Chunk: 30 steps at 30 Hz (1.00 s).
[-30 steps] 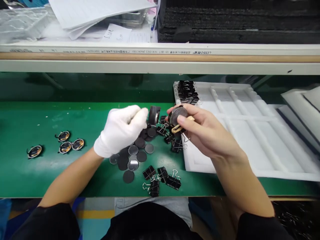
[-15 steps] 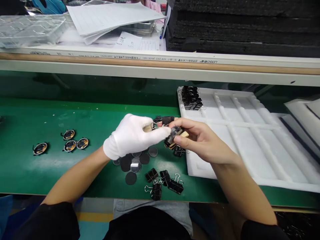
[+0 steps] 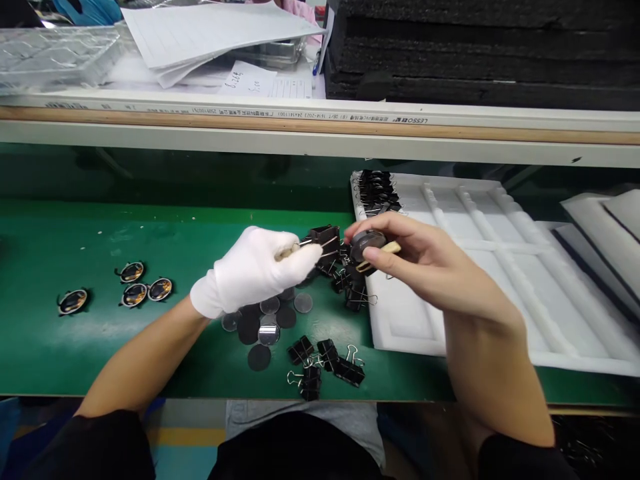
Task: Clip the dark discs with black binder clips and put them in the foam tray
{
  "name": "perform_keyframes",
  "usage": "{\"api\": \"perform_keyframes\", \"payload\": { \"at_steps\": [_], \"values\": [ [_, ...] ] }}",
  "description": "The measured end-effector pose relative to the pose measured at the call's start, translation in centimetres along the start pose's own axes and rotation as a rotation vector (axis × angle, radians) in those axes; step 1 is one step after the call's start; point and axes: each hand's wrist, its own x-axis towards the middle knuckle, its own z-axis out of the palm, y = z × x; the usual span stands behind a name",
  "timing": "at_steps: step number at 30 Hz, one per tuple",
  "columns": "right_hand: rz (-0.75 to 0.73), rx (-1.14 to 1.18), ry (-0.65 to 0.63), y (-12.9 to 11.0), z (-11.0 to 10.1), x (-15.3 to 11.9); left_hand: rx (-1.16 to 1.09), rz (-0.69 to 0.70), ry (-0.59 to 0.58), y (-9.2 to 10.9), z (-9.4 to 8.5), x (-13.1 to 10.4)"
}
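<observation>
My left hand (image 3: 257, 270), in a white glove, is closed on a black binder clip (image 3: 325, 235) by its wire handles. Just right of it, my bare right hand (image 3: 415, 257) pinches a round dark disc-shaped part (image 3: 367, 245). A beige strip (image 3: 391, 248) sticks out beside that part, between thumb and fingers. The two hands are apart. Beneath them, a pile of binder clips (image 3: 356, 293) lies against the tray's left edge. Loose round dark discs (image 3: 259, 357) lie below my left hand, partly covered by it.
A white compartmented tray (image 3: 480, 293) on the right holds a row of binder clips (image 3: 376, 190) at its far left. More clips (image 3: 310, 383) lie near the front edge. Several round framed pieces (image 3: 160, 289) sit at left. A shelf rail (image 3: 210, 137) crosses above the green bench (image 3: 200, 347).
My hands have drawn apart. The left has the binder clip and moved slightly left; the right has lifted the round part slightly up and to the right, away from the clip.
</observation>
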Motion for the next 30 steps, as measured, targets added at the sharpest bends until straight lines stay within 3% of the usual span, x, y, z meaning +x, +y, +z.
{"api": "perform_keyframes", "payload": {
  "at_steps": [5, 12, 18, 20, 23, 26, 30],
  "values": [
    [0.07, -0.105, -0.107, -0.4, -2.6, -0.4, -0.113, 0.049, -0.218, 0.4, 1.3, -0.9],
    [0.128, -0.169, -0.328, -0.2, -3.1, -0.6, -0.081, 0.223, -0.217, -0.2, 3.7, -1.5],
    [0.087, -0.154, -0.374, -0.1, -2.9, -0.6, -0.075, 0.223, -0.302, -0.3, 2.7, -0.8],
    [0.086, -0.123, -0.322, -0.1, -2.9, -0.6, -0.06, 0.254, -0.375, -0.3, 1.9, -0.5],
    [0.042, 0.035, -0.023, 0.0, -2.5, -0.3, 0.131, 0.332, -0.442, -0.6, 2.0, -0.5],
    [-0.031, 0.249, 0.265, 0.2, -2.0, 0.2, 0.472, 0.403, -0.5, -0.8, 4.1, -1.5],
    [0.016, 0.341, 0.307, 0.4, -1.7, 0.7, 0.676, 0.545, -0.575, -0.8, 7.8, -3.3]
  ]
}}
